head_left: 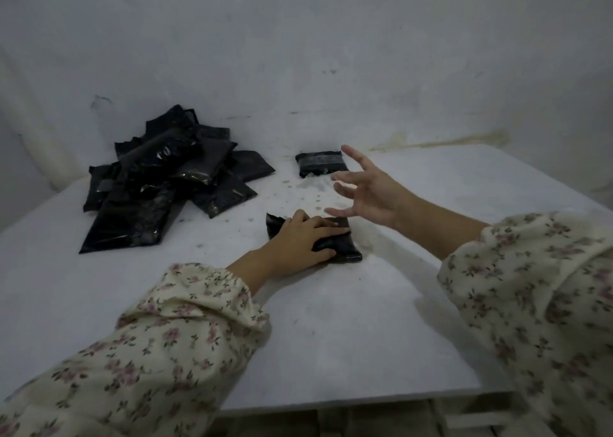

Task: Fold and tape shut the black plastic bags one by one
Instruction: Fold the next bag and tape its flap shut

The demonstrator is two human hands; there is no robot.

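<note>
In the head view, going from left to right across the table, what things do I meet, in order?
First the pile of black bags → folded bag pressed under the left hand → right hand, open above the table.

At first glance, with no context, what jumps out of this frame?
A heap of black bags sprawls at the far left of the white table. At centre the left grip presses a folded bag flat, while the right grip hovers just beyond it, fingers spread, holding nothing. Farther back, one banded bag lies alone.
</note>
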